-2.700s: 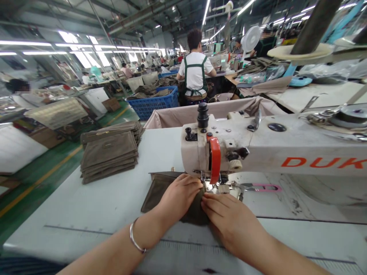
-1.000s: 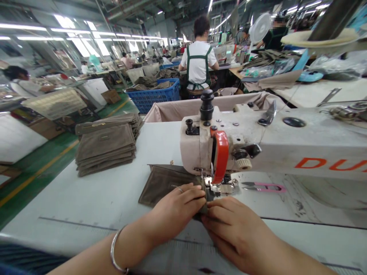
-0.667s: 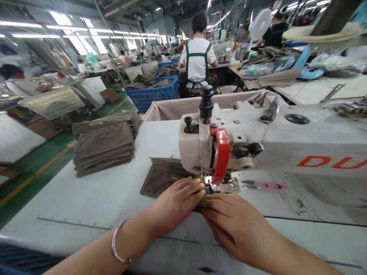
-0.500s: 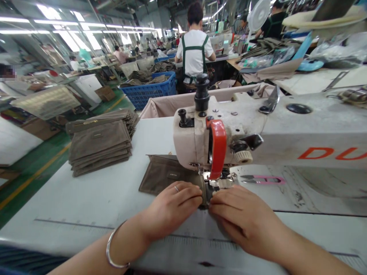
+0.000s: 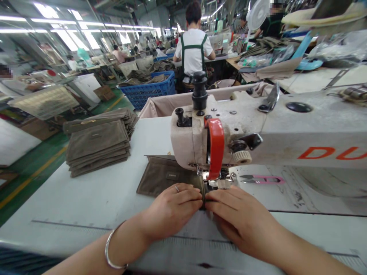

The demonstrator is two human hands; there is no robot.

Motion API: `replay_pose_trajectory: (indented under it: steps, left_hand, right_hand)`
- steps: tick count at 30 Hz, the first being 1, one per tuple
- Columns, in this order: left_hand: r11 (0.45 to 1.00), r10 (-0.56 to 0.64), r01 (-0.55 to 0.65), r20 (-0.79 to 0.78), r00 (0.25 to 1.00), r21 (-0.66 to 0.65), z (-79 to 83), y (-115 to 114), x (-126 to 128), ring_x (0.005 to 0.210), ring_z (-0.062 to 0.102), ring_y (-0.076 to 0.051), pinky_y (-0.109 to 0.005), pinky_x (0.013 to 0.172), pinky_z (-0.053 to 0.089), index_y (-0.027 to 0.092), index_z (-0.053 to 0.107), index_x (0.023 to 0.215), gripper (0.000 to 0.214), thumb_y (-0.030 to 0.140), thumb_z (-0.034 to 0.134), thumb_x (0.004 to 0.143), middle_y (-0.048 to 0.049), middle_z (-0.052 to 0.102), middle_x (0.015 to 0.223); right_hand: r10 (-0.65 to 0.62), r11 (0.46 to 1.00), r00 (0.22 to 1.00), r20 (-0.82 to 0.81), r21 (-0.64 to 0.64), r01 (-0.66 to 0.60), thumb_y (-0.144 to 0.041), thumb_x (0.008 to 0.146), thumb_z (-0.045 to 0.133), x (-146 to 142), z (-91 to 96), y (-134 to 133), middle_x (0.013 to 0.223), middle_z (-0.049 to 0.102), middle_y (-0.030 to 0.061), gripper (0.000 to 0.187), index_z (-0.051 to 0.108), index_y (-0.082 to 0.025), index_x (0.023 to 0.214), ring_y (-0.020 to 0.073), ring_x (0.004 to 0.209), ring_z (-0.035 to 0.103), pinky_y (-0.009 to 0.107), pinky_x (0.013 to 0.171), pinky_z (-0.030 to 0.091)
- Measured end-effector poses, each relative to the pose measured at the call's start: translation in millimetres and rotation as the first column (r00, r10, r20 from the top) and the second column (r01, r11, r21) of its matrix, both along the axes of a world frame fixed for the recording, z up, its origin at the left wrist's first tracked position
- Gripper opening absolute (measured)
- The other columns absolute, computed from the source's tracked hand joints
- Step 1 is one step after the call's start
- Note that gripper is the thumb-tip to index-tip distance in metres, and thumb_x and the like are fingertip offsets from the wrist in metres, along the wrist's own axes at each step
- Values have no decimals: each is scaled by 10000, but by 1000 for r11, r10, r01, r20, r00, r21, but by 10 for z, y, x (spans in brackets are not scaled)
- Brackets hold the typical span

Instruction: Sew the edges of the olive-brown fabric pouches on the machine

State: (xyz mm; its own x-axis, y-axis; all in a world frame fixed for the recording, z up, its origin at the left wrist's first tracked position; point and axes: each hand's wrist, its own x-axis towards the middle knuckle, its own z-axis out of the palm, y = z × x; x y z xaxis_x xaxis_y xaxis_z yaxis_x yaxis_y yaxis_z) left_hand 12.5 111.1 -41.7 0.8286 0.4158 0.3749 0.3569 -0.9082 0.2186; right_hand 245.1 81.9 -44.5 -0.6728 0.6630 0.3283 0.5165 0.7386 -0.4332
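Observation:
A dark brown fabric panel with a small label lies flat on the machine bed, its right edge under the presser foot area of the sewing machine. My left hand, fingers pressed together, holds the panel down near its front right corner. Close beside it, my right hand has its fingertips bunched at the panel's right edge, just in front of the foot. The needle is hidden behind the orange guard. Both thumbs are mostly out of sight.
Thread snips with a pink handle lie right of the needle area. A stack of brown fabric pieces sits on the left of the table. Behind the machine are a beige fabric bin, a blue crate and a seated co-worker.
My right hand has shifted slightly left, narrowing the gap between my fingertips. The panel and my left hand look almost unchanged; the whole view has moved a little.

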Motion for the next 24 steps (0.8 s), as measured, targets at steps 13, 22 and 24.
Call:
replay_pose_trajectory:
  steps: [13,22,24]
  left_hand:
    - [998,55,-55,25,998,-12,-63,285,-5,1043,641,-134,-264,965,497,161,642,1039,222,193,429,989,-29,713,1059]
    - [974,208,-208,-16,978,-94,-136,519,25,996,655,-149,-297,928,512,244,701,998,205,233,501,956,10,718,1033]
    - [969,238,-237,6,971,-71,-172,574,23,987,658,-165,-314,909,525,240,713,990,195,234,525,939,-5,720,1026]
  right_hand:
    - [-136,989,990,39,68,133,-144,874,475,-93,-115,63,1088,629,108,342,592,-166,1195,273,972,567,466,825,485]
    - [-219,972,967,131,111,205,-187,881,500,-127,-178,133,1081,622,117,367,561,-135,1240,289,987,558,475,858,488]
    - [-225,971,966,125,112,212,-187,885,495,-129,-176,120,1062,625,113,353,567,-137,1227,288,971,560,477,845,489]
